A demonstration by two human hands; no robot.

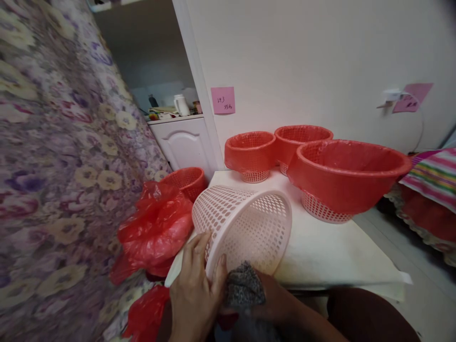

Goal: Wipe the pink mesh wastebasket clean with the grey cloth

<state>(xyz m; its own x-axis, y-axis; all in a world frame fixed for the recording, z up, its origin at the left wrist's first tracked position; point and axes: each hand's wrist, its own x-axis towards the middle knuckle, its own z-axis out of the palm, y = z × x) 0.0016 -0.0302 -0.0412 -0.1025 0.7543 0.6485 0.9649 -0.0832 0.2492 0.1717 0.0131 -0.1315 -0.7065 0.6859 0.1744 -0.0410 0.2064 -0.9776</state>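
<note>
A pale pink perforated plastic basket lies tipped on its side on the table, its mouth facing me and to the right. My left hand grips its rim at the lower left, thumb inside and fingers outside. Just right of it, my right hand is closed on a grey speckled cloth, held at the basket's lower rim. Part of the right hand is hidden behind the cloth.
Red-bag-lined baskets stand along the back and right of the cream-covered table. At left are another red-lined basket and crumpled red plastic bags, beside a floral curtain.
</note>
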